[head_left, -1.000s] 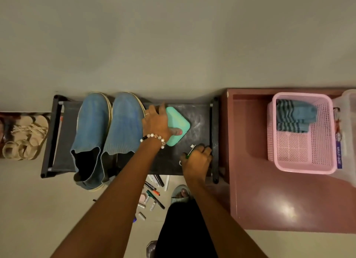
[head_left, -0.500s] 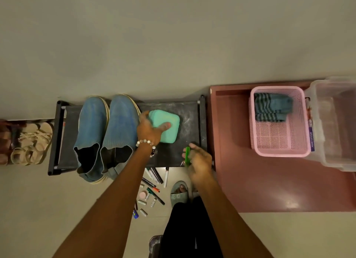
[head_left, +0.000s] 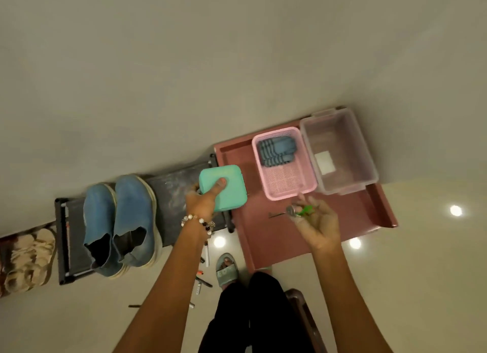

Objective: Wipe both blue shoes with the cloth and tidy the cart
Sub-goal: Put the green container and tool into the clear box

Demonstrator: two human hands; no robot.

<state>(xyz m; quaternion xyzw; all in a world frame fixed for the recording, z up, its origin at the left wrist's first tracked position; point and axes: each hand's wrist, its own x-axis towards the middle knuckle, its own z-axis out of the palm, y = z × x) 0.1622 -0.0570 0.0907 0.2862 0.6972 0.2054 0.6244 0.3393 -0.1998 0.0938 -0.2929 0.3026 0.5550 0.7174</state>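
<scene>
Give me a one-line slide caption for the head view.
Left hand carries teal case, right hand holds green keyring, near pink basket.

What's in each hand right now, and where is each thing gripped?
Left hand grips the teal case at its near edge, thumb on top. Right hand pinches small green-tagged keys; exact hold unclear.

Both bare arms reach forward and away from the body. The left hand [head_left: 204, 202], a bead bracelet [head_left: 198, 221] on its wrist, grips a teal case [head_left: 224, 188] with the thumb [head_left: 220, 185] pressed flat on top. The right hand [head_left: 317, 225] is palm up, fingers curled round a small green thing [head_left: 303, 211].
</scene>
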